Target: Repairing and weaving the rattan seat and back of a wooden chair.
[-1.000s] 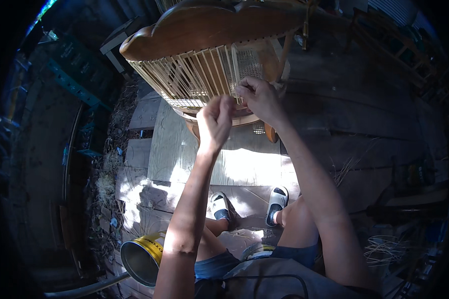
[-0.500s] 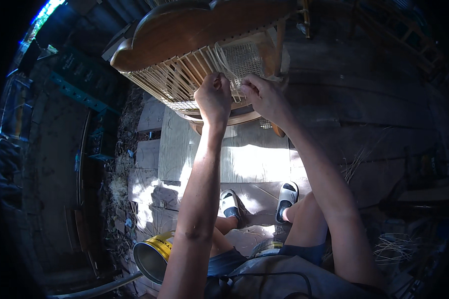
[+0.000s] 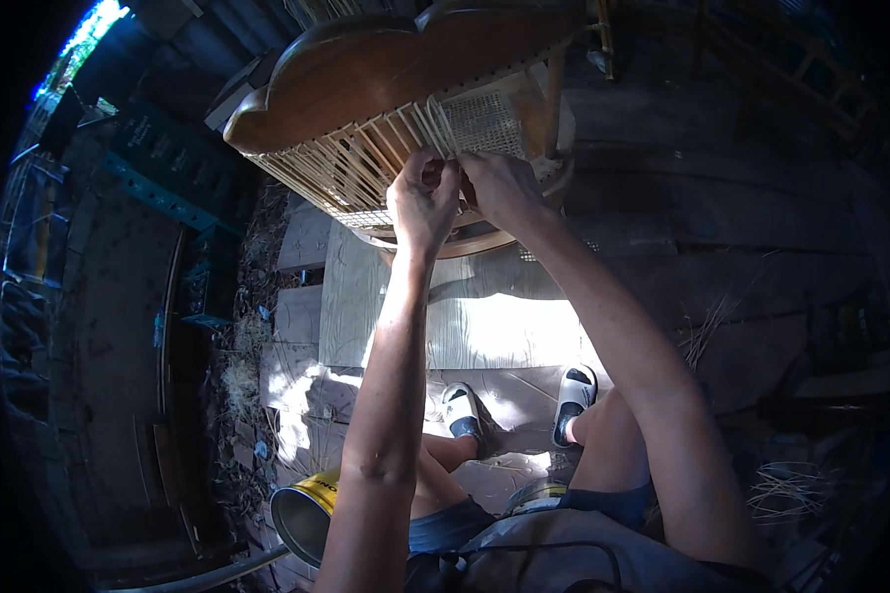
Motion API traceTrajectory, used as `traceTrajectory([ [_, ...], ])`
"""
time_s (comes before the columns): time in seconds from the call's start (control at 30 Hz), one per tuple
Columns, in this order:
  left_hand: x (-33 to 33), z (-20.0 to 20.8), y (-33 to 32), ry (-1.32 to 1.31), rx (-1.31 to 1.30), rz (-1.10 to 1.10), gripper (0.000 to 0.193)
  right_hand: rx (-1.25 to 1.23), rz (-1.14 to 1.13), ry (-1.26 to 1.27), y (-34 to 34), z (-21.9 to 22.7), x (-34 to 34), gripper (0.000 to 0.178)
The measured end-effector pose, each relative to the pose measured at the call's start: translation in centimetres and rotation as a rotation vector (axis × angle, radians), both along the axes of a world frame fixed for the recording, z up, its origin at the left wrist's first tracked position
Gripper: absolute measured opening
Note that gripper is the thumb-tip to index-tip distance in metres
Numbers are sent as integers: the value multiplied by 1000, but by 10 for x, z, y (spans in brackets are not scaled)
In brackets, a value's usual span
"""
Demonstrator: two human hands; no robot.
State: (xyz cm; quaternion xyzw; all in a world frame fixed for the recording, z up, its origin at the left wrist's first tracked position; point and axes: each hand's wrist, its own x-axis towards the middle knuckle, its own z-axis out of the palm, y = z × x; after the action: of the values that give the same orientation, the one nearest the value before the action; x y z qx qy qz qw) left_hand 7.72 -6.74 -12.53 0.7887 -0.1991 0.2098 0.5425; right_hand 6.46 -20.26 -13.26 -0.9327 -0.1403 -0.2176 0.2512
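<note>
Plainly, in the head view, the pale strands (image 3: 361, 163) lie just beyond both hands, strung from the wooden rail (image 3: 415, 69) of a chair, their long axis running down from that rail and slanting to the right. The left hand (image 3: 423, 203) is nearer to most of them; the right hand (image 3: 499, 188) sits at their right end, below the woven panel (image 3: 483, 117), its fingertips just beside the left's. Each grip has its fingers curled and bunched, but I cannot tell whether either pinches a strand. Counted, there are two hands, one rail, one woven panel, two sandals (image 3: 459, 410) on the feet, one yellow tin (image 3: 318, 484) by the left forearm, and one heap of loose strips (image 3: 789, 489) on the floor at right; the strung strands are too many and too fine to count.
</note>
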Motion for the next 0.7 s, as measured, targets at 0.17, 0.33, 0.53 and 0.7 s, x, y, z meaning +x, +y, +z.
traceTrajectory([
  [0.17,13,-14,12,31,-3,-22,22,7,11,64,6,7,-3,11],
  [0.33,20,-1,23,25,43,-173,18,67,8,59,8,0,7,15],
  [0.53,19,17,30,82,271,-155,17,91,28,171,6,11,5,18],
  [0.7,7,28,25,-24,374,-51,16,68,91,129,7,4,-1,21],
])
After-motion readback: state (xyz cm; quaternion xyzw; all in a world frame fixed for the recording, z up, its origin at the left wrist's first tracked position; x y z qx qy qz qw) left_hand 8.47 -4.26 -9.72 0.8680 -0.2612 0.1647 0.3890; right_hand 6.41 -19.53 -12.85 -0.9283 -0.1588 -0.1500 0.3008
